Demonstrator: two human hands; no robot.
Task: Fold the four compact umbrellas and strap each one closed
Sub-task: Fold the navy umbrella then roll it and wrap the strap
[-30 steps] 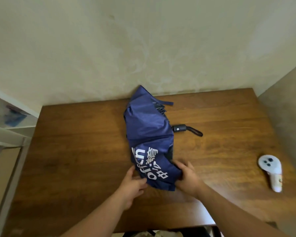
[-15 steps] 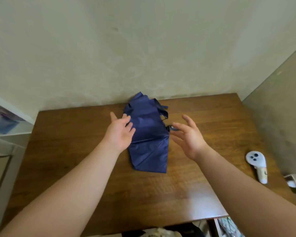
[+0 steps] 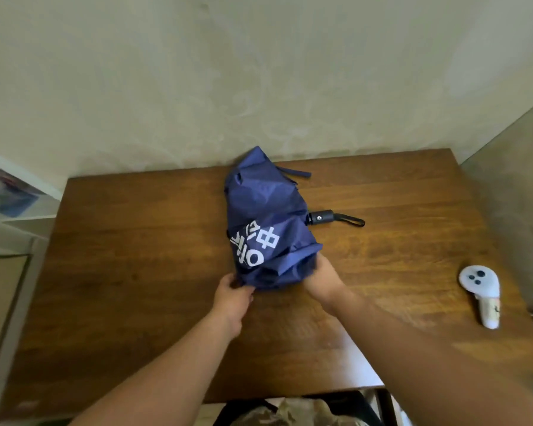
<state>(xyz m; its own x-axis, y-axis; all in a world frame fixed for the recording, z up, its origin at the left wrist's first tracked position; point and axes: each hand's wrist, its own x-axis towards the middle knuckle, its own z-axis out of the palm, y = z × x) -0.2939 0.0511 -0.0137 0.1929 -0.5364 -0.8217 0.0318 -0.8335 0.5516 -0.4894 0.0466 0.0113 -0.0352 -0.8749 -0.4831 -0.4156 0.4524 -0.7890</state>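
Umbrella (image 3: 266, 216) fabric, navy blue, lies crumpled in the middle of the table (image 3: 136, 256), running from the far edge near the wall (image 3: 259, 72) toward the person. White lettering (image 3: 254, 245) shows on a panel near the closer end. The canopy is loose and bunched, not rolled tight. The black handle (image 3: 320, 217) sticks out to the right from under the fabric, lying flat on the wood, with its wrist loop (image 3: 350, 220) trailing further right. A narrow blue strap (image 3: 294, 173) juts out from the far end of the canopy, hanging free and fastened to nothing.

Both hands are at the near end of the canopy. The left hand (image 3: 233, 298) pinches the near-left corner of the fabric, fingers curled around the edge with the thumb on top. The right hand (image 3: 322, 279) grips the near-right edge, its fingers tucked into or under the folds, so their exact shape is hidden; the back of the hand faces up. The two hands are near each other, with the bunched fabric between them.

Off to the right, well apart from the umbrella, a white controller (image 3: 482, 290) lies on the table near its right edge.
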